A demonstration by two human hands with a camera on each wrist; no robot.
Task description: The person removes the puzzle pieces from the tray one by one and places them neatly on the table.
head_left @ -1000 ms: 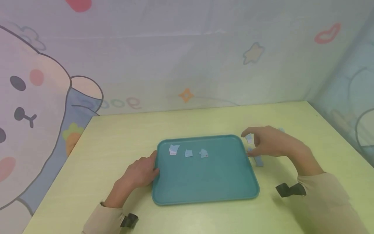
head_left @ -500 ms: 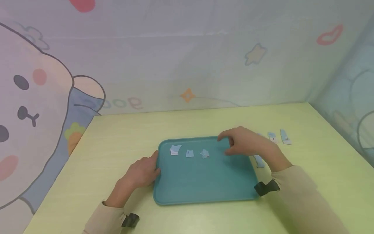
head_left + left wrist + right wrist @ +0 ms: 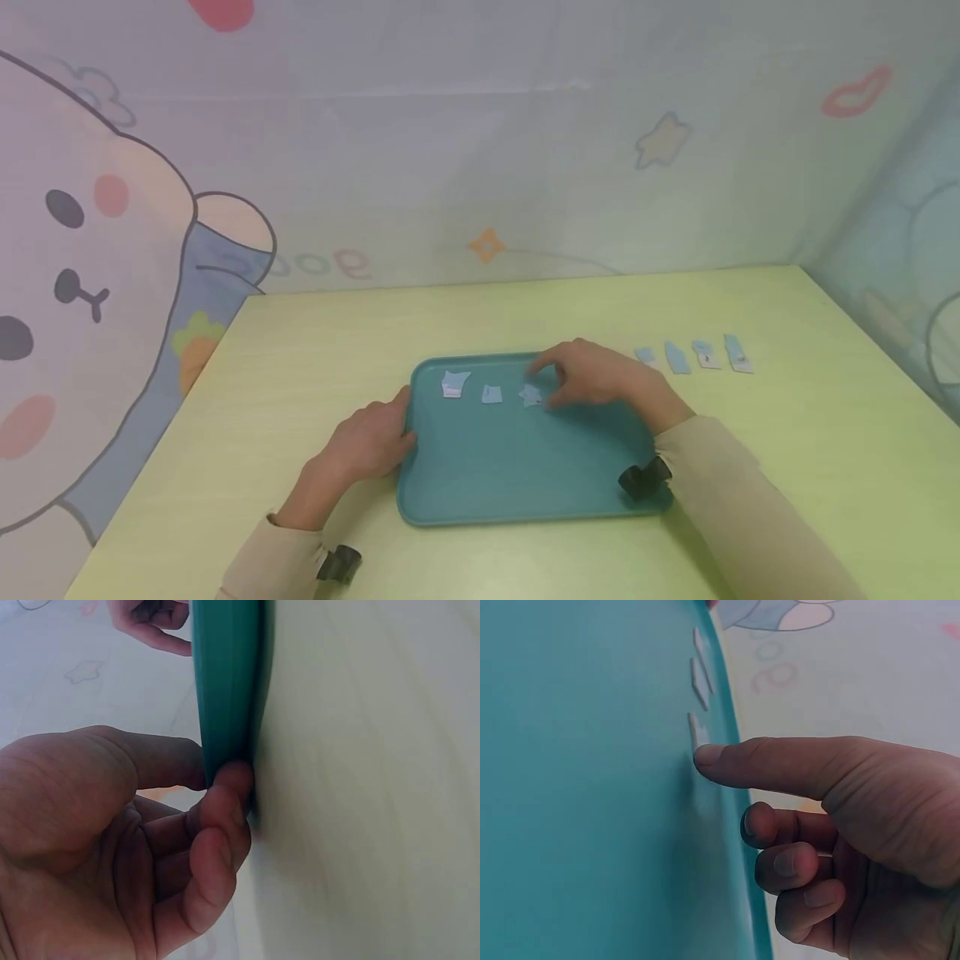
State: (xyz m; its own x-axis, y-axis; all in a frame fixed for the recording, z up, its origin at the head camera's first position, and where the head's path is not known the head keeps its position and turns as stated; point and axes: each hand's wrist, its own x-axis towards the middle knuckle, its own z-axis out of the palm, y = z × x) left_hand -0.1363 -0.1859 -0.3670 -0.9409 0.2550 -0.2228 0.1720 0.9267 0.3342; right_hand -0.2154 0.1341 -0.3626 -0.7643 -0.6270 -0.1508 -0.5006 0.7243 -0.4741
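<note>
A teal tray [image 3: 525, 475] lies on the table. Along its far side sit a larger pale-blue cardboard piece [image 3: 454, 384], a small squarish piece [image 3: 491, 394] and a jagged piece [image 3: 530, 395]. At the tray's left edge, my left hand [image 3: 367, 442] pinches the rim, with the thumb on one side and fingertips on the other, as the left wrist view shows. My right hand [image 3: 592, 379] hovers low over the tray, index finger and thumb spread beside the jagged piece. In the right wrist view the thumb [image 3: 709, 754] overlaps that piece; contact cannot be told.
Right of the tray, several more pieces lie in a row on the pale yellow table [image 3: 337, 333], among them a slanted piece [image 3: 677, 358] and a tall one [image 3: 738, 354]. A printed cloth [image 3: 420, 167] hangs behind the table.
My right hand has moved left from the tray's right edge to the jagged piece, uncovering the row of pieces on the table. The left hand keeps its grip on the rim.
</note>
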